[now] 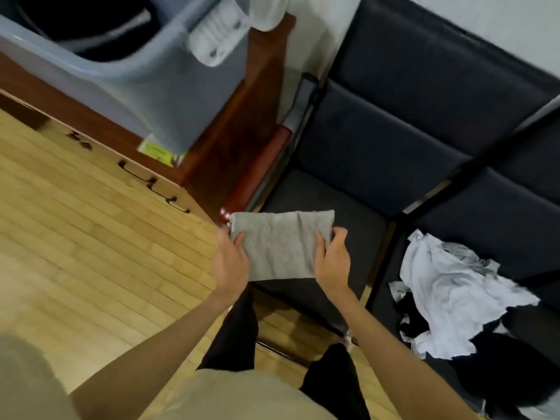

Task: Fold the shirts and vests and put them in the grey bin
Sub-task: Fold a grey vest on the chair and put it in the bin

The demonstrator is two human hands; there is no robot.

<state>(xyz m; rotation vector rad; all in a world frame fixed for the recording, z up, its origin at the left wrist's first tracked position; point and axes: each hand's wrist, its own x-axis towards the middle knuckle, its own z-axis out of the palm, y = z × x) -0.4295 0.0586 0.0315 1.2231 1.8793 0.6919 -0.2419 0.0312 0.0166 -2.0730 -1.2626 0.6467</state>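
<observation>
A folded grey garment (278,244), a neat rectangle, is held in the air over the front of a dark seat. My left hand (230,262) grips its left edge, thumb on top. My right hand (331,259) grips its right edge the same way. The grey bin (169,86) stands at the upper left on a reddish wooden cabinet, with dark cloth inside it. A crumpled pile of white and black clothes (454,301) lies on the seat to the right.
The dark padded bench (394,140) runs along the wall at the right. The wooden cabinet (242,137) with drawer handles stands beside it. Light wood flooring (75,244) fills the left. A white ribbed object (218,34) hangs on the bin's edge.
</observation>
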